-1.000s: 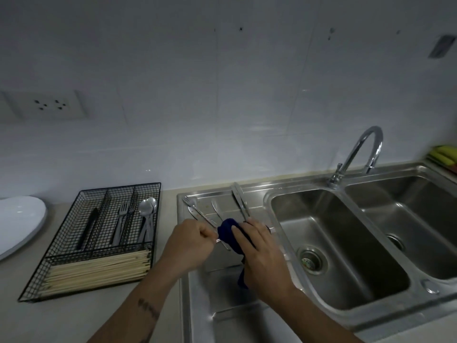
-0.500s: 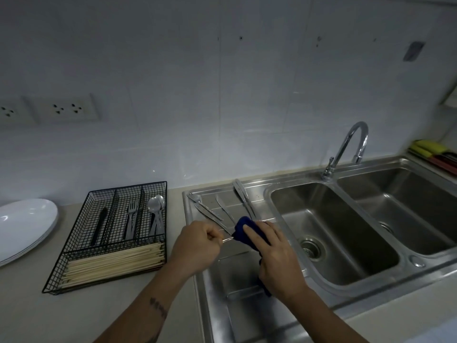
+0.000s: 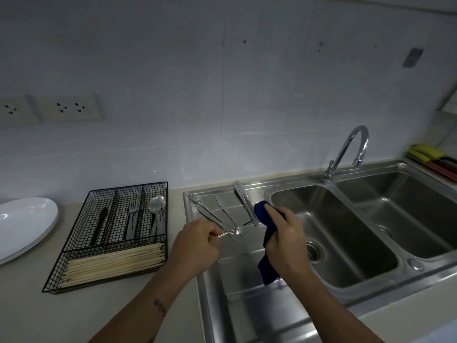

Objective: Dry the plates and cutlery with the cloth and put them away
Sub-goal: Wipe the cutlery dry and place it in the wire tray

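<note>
My left hand (image 3: pixel 195 243) grips the handle of a steel fork (image 3: pixel 235 232) over the sink's draining board (image 3: pixel 249 266); its tines point right and are bare. My right hand (image 3: pixel 284 240) holds a dark blue cloth (image 3: pixel 263 215) just right of the fork, apart from it. Several more steel cutlery pieces (image 3: pixel 243 201) lie on the draining board behind my hands. A black wire cutlery tray (image 3: pixel 81 276) on the counter to the left holds a dark knife, forks (image 3: pixel 132 219), spoons (image 3: pixel 156 209) and chopsticks. White plates (image 3: pixel 24 224) are stacked at the far left.
A double steel sink (image 3: pixel 346 243) with a curved tap (image 3: pixel 346 152) fills the right side. Yellow and red items (image 3: pixel 432 159) lie at the far right edge. Wall sockets (image 3: pixel 66 107) sit above the counter on the left.
The cloth has come off the fork: it was wrapped round the tines, and now my right hand holds it a little to the right, leaving the fork exposed.
</note>
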